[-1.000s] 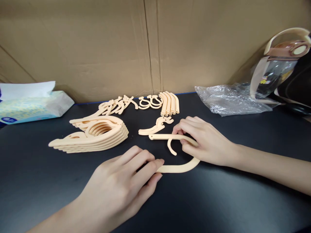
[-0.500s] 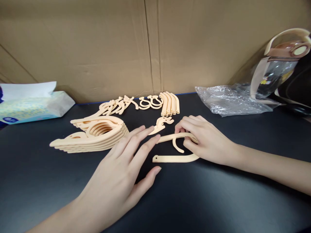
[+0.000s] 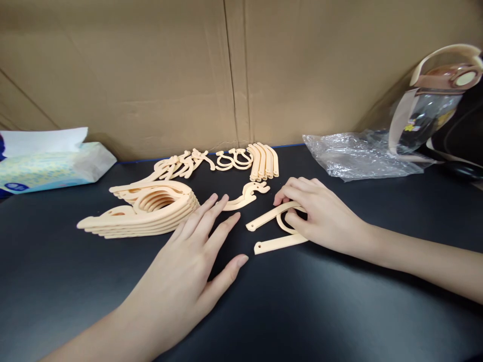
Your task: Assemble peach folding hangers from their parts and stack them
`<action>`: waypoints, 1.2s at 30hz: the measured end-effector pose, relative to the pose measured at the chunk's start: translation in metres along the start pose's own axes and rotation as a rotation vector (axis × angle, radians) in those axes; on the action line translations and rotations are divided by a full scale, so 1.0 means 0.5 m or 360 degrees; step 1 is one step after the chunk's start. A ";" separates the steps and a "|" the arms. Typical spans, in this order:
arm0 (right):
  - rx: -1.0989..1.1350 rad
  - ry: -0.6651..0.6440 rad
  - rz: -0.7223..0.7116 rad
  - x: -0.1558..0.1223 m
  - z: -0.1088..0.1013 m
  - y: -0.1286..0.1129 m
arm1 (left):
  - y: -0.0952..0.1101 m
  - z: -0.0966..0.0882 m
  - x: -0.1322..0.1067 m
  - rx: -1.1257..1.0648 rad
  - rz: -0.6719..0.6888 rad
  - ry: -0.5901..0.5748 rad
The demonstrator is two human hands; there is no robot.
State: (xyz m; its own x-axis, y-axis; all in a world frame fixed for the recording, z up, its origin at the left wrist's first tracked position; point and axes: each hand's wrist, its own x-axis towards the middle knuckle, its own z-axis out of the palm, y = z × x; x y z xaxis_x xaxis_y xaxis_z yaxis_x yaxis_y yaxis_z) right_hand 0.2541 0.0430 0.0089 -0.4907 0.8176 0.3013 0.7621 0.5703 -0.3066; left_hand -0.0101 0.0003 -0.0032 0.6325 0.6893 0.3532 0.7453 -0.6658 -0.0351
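In my right hand (image 3: 317, 213) is a beige plastic folding hanger, held by its right part. Its two flat arms, the upper one (image 3: 266, 218) and the lower one (image 3: 279, 244), point left with a small hole at each end. A curved piece (image 3: 282, 223) shows between them; my fingers hide the joint. My left hand (image 3: 188, 261) hovers open over the table, fingers spread, thumb apart, just left of the arm ends. Beyond its fingertips lies a curved beige hanger piece (image 3: 247, 196). Left of that hand is a neat stack of beige hanger pieces (image 3: 151, 216).
At the back of the black table (image 3: 302, 311) lie loose beige hooks (image 3: 234, 160), a jumble of curved pieces (image 3: 183, 163) and a bundle of straight arms (image 3: 263, 161). A tissue pack (image 3: 49, 166) is left; a crumpled plastic bag (image 3: 358, 156) and a bottle (image 3: 433, 110) are right. Cardboard (image 3: 151, 65) stands behind.
The hanger in my right hand has turned, its arm ends now slanting down to the left. My left fingertips have drawn back from the upper arm, uncovering its end.
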 end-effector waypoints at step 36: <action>0.0220 0.0193 0.0073 0.004 0.005 0.016 | 0.016 -0.025 0.021 0.0166 0.0156 0.0109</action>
State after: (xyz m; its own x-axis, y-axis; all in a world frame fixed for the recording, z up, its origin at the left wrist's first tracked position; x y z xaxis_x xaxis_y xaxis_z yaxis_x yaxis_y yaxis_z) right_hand 0.2580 0.0494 0.0051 -0.3956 0.8323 0.3884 0.7130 0.5449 -0.4413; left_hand -0.0002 -0.0015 0.0121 0.6902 0.5991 0.4059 0.7008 -0.6933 -0.1683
